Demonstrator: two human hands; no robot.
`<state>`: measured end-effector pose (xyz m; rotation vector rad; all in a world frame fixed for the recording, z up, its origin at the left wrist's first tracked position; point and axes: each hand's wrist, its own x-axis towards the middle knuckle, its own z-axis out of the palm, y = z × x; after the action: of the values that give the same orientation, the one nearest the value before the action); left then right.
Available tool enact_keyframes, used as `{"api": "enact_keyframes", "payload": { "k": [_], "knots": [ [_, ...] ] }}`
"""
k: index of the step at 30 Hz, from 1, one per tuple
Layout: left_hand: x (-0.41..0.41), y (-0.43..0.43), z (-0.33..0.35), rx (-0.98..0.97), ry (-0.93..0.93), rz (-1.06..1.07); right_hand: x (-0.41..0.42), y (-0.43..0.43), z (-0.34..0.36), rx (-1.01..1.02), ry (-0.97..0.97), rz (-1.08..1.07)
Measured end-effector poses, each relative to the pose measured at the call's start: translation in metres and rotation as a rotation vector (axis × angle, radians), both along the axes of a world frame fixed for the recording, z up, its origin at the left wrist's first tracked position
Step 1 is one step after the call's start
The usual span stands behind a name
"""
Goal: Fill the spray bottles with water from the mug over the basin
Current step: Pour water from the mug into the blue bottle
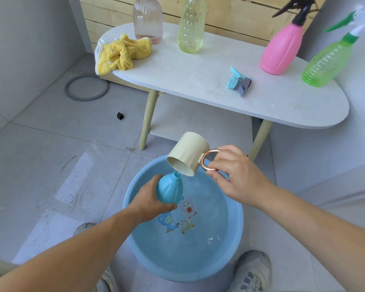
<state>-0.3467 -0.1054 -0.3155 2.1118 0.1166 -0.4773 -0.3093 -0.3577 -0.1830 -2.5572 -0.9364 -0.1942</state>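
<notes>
At lower centre of the frame, the left hand (151, 200) wraps curled fingers around the blue bottle (170, 190), capless and tilted over the basin (133, 234). The right hand (235, 175) pinches the mug (189, 153) by its gold handle, tipped so its rim meets the bottle's mouth.

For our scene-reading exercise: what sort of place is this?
Probably a home utility corner: grey tiled floor, a blue basin of water on it, a small white table holding spray bottles and a yellow cloth.
</notes>
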Motion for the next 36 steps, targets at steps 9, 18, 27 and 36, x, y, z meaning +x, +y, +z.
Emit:
{"api": "enact_keyframes", "payload": {
  "k": [9,18,27,36],
  "knots": [
    [0.0,0.0,-0.001,0.012,-0.005,-0.003,0.0,0.0,-0.001,-0.028,-0.09,0.047],
    [-0.002,0.002,-0.004,0.004,-0.008,0.002,0.0,-0.003,-0.028,0.205,0.274,-0.366],
    [-0.004,0.006,-0.012,0.018,0.013,0.009,-0.005,-0.016,-0.107,0.078,0.645,-0.582],
    [-0.007,0.004,-0.019,0.011,0.027,-0.005,-0.005,-0.021,-0.146,-0.086,0.653,-0.468]
  ]
}}
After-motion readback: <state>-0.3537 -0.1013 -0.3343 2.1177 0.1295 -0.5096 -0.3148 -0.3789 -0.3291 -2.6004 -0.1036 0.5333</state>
